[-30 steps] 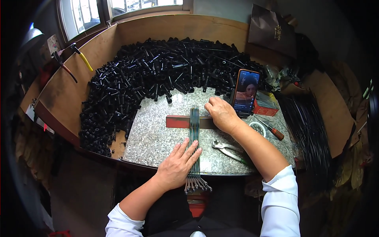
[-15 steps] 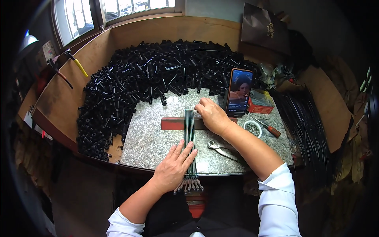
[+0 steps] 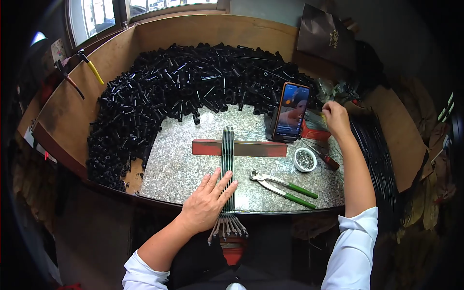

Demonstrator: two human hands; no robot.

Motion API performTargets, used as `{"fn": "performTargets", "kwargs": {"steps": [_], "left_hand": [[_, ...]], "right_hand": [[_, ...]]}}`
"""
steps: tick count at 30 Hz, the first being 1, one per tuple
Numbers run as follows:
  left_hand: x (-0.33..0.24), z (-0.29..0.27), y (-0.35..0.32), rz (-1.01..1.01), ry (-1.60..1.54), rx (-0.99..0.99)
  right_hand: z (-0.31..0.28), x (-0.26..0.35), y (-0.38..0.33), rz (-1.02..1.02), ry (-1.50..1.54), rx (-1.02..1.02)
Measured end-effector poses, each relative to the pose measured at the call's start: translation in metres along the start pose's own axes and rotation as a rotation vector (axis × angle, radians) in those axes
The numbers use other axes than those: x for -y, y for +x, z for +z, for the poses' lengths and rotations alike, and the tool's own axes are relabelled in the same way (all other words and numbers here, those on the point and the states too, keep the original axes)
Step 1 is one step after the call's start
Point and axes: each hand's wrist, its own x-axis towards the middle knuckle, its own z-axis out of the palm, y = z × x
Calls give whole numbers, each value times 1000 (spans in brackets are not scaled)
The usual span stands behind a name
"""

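Observation:
My left hand [image 3: 205, 199] lies palm down, fingers stretched, on a row of thin dark rods [image 3: 227, 164] side by side. The rods' far part lies across a red and dark bar [image 3: 270, 149]; their near ends, with greyish bent fittings [image 3: 228, 227], stick out past the front edge of the grey speckled slab [image 3: 174, 179]. At the right, above a red box [image 3: 316, 131], my right hand [image 3: 337, 118] is raised with its fingers curled together; what they hold, if anything, cannot be made out. Green-handled pincers [image 3: 285, 188] lie right of the rods.
A phone [image 3: 291, 113] showing a video stands behind a white bowl of small metal pieces [image 3: 305, 160] and a screwdriver [image 3: 330, 162]. Black tubular parts [image 3: 188, 77] heap up along the wooden rim [image 3: 208, 31]. Long black strands [image 3: 379, 164] lie at right; two tools hang at left.
My right hand has left the rods' far ends and moved right, past the phone, uncovering the bar and the pincers' handles. My left hand stays on the rods. The view has shifted slightly.

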Motion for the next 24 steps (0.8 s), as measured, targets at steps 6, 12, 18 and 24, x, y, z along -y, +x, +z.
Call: {"fn": "performTargets", "kwargs": {"steps": [6, 12, 18, 24], "left_hand": [[-2, -1, -1, -20, 20, 13], [-2, 1, -1, -19, 25, -1], [-5, -3, 1, -25, -23, -23], [-2, -2, -1, -12, 13, 2]], "right_hand": [[24, -29, -9, 193, -296, 513], [26, -25, -11, 60, -397, 535], [17, -32, -19, -236, -489, 333], [-18, 4, -31, 63, -283, 209]]}}
